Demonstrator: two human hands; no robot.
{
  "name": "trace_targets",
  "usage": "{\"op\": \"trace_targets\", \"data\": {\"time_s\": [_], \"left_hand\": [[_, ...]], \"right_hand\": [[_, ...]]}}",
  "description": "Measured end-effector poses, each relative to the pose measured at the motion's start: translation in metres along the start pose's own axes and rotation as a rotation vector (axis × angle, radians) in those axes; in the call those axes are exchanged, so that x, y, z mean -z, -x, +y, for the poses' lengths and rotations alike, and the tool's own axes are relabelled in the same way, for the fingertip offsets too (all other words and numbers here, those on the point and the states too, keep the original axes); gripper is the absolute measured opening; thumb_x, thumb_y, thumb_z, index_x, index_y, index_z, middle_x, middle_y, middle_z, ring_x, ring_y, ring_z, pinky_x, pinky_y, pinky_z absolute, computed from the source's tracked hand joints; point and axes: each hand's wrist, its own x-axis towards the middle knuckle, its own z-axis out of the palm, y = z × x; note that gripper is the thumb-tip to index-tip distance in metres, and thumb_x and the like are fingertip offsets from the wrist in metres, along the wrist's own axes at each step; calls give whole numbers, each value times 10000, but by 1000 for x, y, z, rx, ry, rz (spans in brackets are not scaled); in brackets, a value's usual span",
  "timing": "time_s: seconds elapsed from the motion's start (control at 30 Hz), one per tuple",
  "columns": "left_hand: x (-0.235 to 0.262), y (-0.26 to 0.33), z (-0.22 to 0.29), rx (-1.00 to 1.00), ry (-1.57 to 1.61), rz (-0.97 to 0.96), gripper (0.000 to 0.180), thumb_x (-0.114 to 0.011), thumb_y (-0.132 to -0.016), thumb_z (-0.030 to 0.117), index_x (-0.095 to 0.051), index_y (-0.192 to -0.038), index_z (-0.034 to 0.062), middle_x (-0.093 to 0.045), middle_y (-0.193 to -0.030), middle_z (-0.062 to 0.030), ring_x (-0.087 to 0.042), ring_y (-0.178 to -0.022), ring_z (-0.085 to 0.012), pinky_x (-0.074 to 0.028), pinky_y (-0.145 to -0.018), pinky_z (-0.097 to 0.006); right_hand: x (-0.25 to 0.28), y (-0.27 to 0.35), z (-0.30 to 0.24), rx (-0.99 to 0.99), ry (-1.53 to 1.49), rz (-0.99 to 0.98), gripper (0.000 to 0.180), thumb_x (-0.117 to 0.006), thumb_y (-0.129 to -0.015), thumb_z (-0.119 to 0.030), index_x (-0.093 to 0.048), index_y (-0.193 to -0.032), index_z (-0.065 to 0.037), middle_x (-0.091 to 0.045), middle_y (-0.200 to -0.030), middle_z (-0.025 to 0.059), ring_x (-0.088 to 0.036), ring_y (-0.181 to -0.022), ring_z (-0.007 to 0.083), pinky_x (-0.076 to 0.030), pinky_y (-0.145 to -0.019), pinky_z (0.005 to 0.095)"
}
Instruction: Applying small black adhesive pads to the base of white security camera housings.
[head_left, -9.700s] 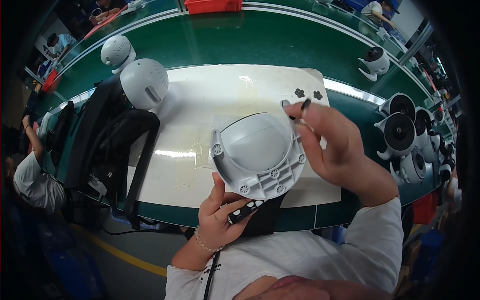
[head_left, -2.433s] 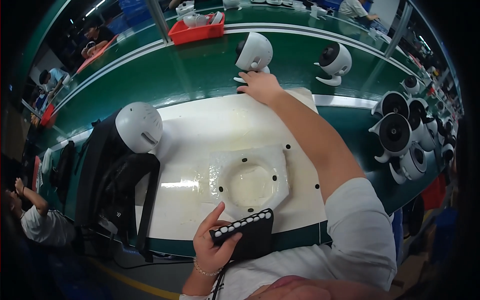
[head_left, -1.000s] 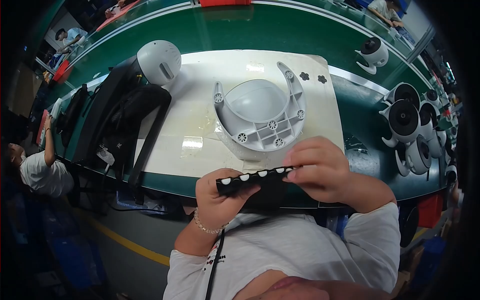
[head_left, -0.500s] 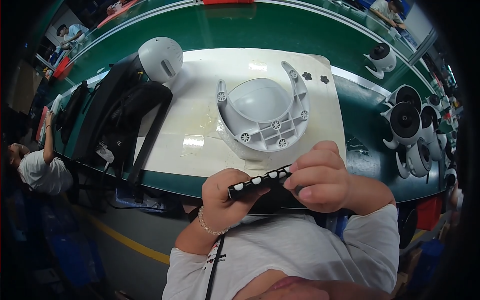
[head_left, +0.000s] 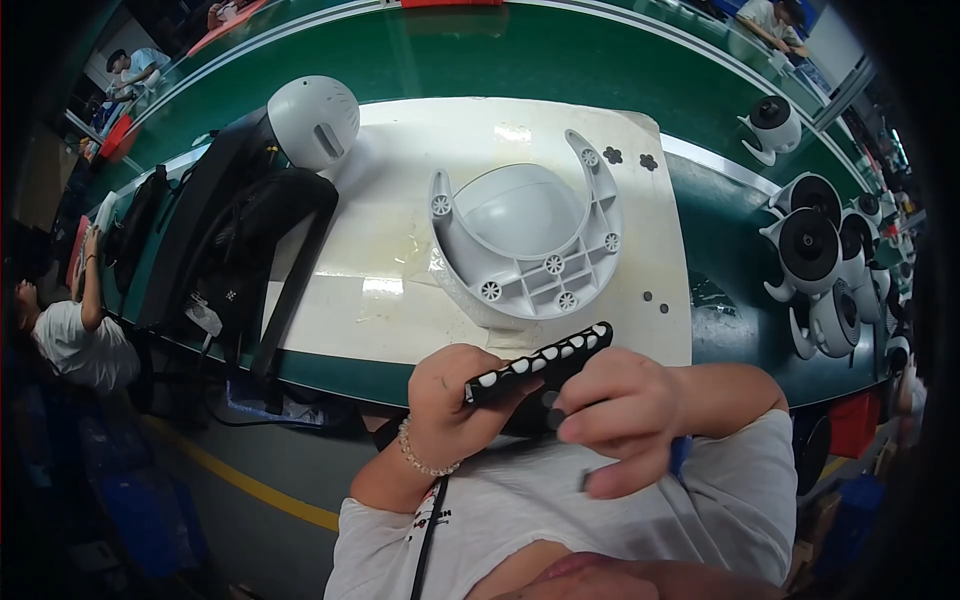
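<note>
**Small dark pads [head_left: 555,418] at the right fingertips, strip in the left**

I have the left hand [head_left: 455,405] grasping a black strip [head_left: 540,363] with a row of white ovals along it, slanted so its far end points ahead and right. Just beside it, my right hand [head_left: 625,410] is released from the strip, its fingers parted; the pads sit at their tips, too blurred for me to count. I read the step in hand as taking pads off the strip. The next move, as I judge it, calls for a steady left grip and light, separated right fingers, so the pads don't cling together.

Ahead of the fingers, apart from both hands, the white unit [head_left: 525,215] lies with its ribbed crescent base upward, its round, spoked recesses pale and uncovered. Ahead and right of the right fingers, two loose dots [head_left: 648,296] lie on the white board [head_left: 350,230]; farther on are two dark flower-shaped pieces [head_left: 613,156]. Well left of the fingers lies a black bag-like bundle [head_left: 285,215], a white dome [head_left: 312,122] at its far end. Well off to the right, round white-and-black devices [head_left: 808,242] cluster on the green surface [head_left: 740,320].
</note>
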Motion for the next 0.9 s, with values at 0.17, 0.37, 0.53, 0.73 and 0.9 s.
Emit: {"op": "trace_targets", "data": {"time_s": [0.17, 0.37, 0.53, 0.73, 0.9], "left_hand": [[-1, -5, -6, -190, -106, 106, 304, -749, -565, -6, -581, -815, 32, -591, -860, -131, -584, -614, -203, -453, -524, -274], [-6, -15, -13, -194, -51, 177, 269, -733, -583, -24, -601, -812, 28, -219, -1335, -284, -628, -761, -223, -506, -579, -254], [-5, -18, -13, -177, -91, 105, 249, -720, -613, -28, -572, -806, 23, -146, -1346, -317, -636, -755, -220, -527, -651, -270], [-7, -18, -14, -169, -120, 127, 252, -719, -588, -63, -578, -779, 19, -146, -1333, -337, -639, -739, -217, -523, -652, -262], [-4, -20, -12, -184, -155, 85, 283, -649, -541, -91, -607, -800, 13, -195, -1336, -315, -645, -686, -208, -503, -583, -249]], "right_hand": [[21, -12, 13, -522, -30, 202, 404, -514, -737, 108, -425, -1102, -40, -446, -1060, 134, -517, -726, 137, -416, -565, 216], [32, -24, 15, -735, -131, -77, 587, -467, -738, 149, -271, -1228, -107, -408, -1117, 138, -491, -763, 109, -402, -608, 199], [33, -26, 15, -824, -192, -44, 550, -468, -742, 127, -302, -1223, -82, -457, -1060, 103, -480, -742, 91, -391, -606, 199], [38, -30, 13, -819, -109, -204, 648, -483, -737, 149, -205, -1250, -135, -424, -1139, 188, -512, -790, 110, -426, -646, 201], [34, -30, 12, -409, 284, -272, 514, -539, -741, 69, -375, -1188, -126, -574, -846, 148, -563, -623, 215, -482, -586, 282]]}}
